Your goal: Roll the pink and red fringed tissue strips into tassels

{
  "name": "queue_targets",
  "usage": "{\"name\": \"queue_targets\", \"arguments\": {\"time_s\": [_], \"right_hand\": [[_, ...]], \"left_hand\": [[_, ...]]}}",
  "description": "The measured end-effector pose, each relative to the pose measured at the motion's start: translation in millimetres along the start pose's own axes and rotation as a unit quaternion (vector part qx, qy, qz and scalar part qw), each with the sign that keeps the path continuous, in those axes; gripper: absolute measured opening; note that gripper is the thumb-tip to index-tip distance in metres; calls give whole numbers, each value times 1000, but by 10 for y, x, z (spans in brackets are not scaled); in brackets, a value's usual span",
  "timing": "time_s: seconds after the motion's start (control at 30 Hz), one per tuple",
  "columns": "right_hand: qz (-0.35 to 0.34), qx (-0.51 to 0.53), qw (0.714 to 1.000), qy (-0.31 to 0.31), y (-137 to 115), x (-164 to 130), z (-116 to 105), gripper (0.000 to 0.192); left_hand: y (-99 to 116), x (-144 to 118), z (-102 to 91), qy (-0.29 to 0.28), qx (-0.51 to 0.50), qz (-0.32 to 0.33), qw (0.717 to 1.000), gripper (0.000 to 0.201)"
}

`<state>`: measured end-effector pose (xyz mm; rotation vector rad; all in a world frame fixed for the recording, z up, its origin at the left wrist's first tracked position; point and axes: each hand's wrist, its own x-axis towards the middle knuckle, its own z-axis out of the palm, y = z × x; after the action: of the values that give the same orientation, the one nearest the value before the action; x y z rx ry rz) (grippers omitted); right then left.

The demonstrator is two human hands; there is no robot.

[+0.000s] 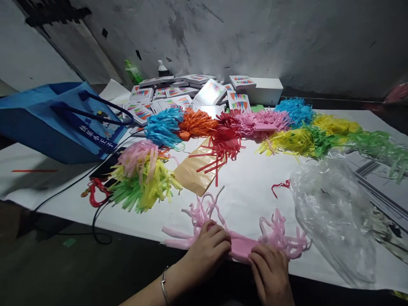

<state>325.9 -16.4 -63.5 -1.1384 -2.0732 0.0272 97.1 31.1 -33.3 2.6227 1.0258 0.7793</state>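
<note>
A pink fringed tissue-paper piece (244,246) lies at the near edge of the white table (255,191). My left hand (207,250) presses on its left part, fingers curled over the paper. From the right, my right hand (270,272) grips its solid middle band. Loose pink fringe strips (204,210) fan out behind my left hand, and more fringe (282,238) curls out past my right hand.
Coloured fringe bundles lie in an arc: pink-yellow-green (142,176), blue (164,125), orange (196,123), red (223,142), yellow (288,142), green (376,146). A tan packet (191,172), clear plastic bag (334,208), blue tote bag (60,119), red scissors (95,193), stacked printed packs (178,95).
</note>
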Motion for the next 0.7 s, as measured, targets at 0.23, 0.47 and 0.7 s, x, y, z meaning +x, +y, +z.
{"name": "queue_targets", "arguments": {"time_s": [0.23,0.47,0.7], "right_hand": [[158,-96,981,62,-161,156,114,24],[141,-162,974,79,-148,328,90,21],[14,-10,999,50,-49,115,73,18]], "left_hand": [[-5,173,67,-5,109,-92,990,21],[9,348,90,5,126,-155,980,22],[-6,208,-14,-41,55,18,998,5]]}}
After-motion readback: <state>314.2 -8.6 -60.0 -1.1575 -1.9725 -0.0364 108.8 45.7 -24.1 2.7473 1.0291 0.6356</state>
